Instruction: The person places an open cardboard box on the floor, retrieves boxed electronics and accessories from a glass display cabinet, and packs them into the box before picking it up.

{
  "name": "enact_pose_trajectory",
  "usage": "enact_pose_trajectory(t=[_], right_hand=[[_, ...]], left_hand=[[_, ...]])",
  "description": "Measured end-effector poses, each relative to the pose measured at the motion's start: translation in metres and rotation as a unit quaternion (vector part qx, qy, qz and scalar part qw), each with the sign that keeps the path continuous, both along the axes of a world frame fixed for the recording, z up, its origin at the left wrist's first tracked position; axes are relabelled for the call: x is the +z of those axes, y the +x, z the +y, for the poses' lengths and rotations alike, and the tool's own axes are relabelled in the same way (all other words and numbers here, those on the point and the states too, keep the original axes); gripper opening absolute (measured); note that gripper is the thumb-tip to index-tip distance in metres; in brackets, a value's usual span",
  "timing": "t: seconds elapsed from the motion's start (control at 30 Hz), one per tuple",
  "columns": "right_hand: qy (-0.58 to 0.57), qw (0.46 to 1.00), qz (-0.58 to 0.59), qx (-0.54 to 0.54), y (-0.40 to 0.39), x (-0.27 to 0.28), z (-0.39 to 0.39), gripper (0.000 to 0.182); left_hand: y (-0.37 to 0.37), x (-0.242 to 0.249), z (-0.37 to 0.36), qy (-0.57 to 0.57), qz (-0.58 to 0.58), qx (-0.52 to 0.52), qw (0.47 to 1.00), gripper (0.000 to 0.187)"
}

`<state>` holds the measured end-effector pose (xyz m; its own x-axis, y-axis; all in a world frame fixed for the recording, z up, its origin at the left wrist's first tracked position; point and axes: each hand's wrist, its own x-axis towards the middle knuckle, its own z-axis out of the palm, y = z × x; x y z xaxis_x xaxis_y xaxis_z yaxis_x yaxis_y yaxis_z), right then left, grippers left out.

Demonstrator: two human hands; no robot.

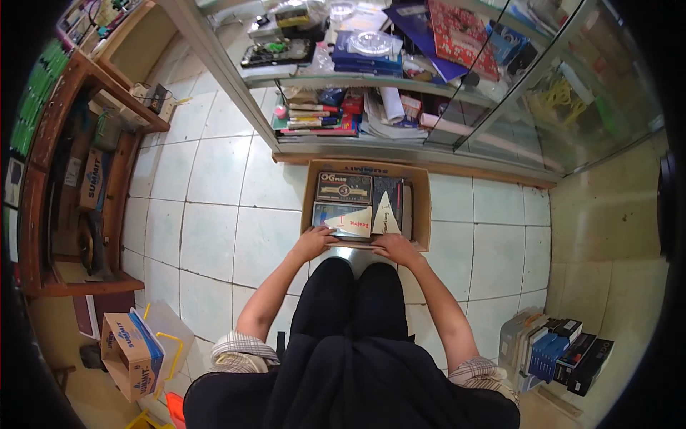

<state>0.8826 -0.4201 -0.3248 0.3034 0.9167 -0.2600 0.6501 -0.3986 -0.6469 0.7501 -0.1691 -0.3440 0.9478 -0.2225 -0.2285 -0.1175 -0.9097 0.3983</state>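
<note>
The near rim of the packed carton (421, 214) was gripped by left hand (311, 244) and right hand (397, 249); it looked heavy, its flexible walls best supported from beneath.

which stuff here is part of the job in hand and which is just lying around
Likely in use:
open cardboard box, left hand and right hand at its near edge
OG Plus box inside
two handwritten paper labels

Seemingly just lying about:
Summit carton, lower left
blue box, lower right
</note>
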Motion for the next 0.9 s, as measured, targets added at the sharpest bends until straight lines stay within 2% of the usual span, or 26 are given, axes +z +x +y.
enact_pose_trajectory(t=[0.03, 0.07, 0.13, 0.27, 0.3, 0.37, 0.4, 0.43, 0.47, 0.5, 0.6, 0.67, 0.73, 0.8, 0.83, 0.9], right_hand=[[0.019, 0.998, -0.042, -0.047, -0.004, -0.007, -0.005, 0.036], [0.023, 0.997, -0.057, -0.044, -0.004, 0.000, -0.009, 0.036], [-0.037, 0.991, -0.118, -0.055, 0.004, 0.012, -0.018, 0.035], [-0.175, 0.979, -0.084, -0.061, 0.005, 0.025, -0.010, 0.042], [-0.139, 0.986, -0.079, -0.056, 0.005, 0.021, -0.011, 0.044], [-0.036, 0.996, -0.055, -0.065, 0.014, 0.026, -0.008, 0.044], [-0.025, 0.995, -0.074, -0.066, 0.030, 0.039, -0.005, 0.044], [0.051, 0.991, -0.109, -0.063, 0.047, 0.067, 0.000, 0.040], [0.126, 0.980, -0.141, -0.059, 0.061, 0.098, 0.005, 0.037], [0.193, 0.963, -0.178, -0.066, 0.075, 0.139, 0.012, 0.033], [0.381, 0.887, -0.229, -0.127, 0.120, 0.255, 0.044, 0.027], [0.453, 0.842, -0.246, -0.160, 0.139, 0.333, 0.070, 0.029], [0.478, 0.834, -0.149, -0.231, 0.154, 0.389, 0.096, 0.031], [0.542, 0.804, -0.047, -0.240, 0.190, 0.411, 0.131, 0.047], [0.543, 0.804, -0.051, -0.239, 0.207, 0.418, 0.149, 0.047], [0.525, 0.785, -0.031, -0.327, 0.239, 0.426, 0.183, 0.068]], left_hand=[[0.001, -0.003, -0.005, -0.015, -0.024, 0.012, 1.000, 0.034], [0.004, -0.021, -0.006, 0.005, -0.039, -0.029, 0.999, 0.031], [0.011, -0.027, -0.016, 0.012, -0.034, -0.041, 0.999, 0.029], [0.015, -0.033, -0.013, 0.049, -0.037, -0.021, 0.998, 0.026], [0.013, -0.055, -0.003, 0.060, -0.034, -0.016, 0.998, 0.029], [0.024, -0.032, 0.011, 0.081, -0.047, -0.010, 0.996, 0.032], [0.025, 0.029, 0.010, 0.014, 0.008, 0.025, 1.000, 0.036], [0.031, 0.081, 0.012, -0.055, 0.062, 0.057, 0.995, 0.040], [0.041, 0.106, 0.024, -0.087, -0.038, 0.042, 0.995, 0.048], [0.057, 0.142, 0.034, -0.126, -0.075, 0.021, 0.989, 0.049], [0.098, 0.266, 0.051, -0.234, -0.285, 0.048, 0.928, 0.035], [0.131, 0.331, 0.064, -0.205, -0.431, 0.085, 0.875, 0.035], [0.150, 0.396, 0.062, -0.279, -0.449, 0.118, 0.840, 0.038], [0.187, 0.425, 0.069, -0.225, -0.574, 0.120, 0.779, 0.046], [0.214, 0.429, 0.076, -0.227, -0.576, 0.117, 0.777, 0.046], [0.268, 0.429, 0.090, -0.239, -0.591, 0.180, 0.749, 0.054]])
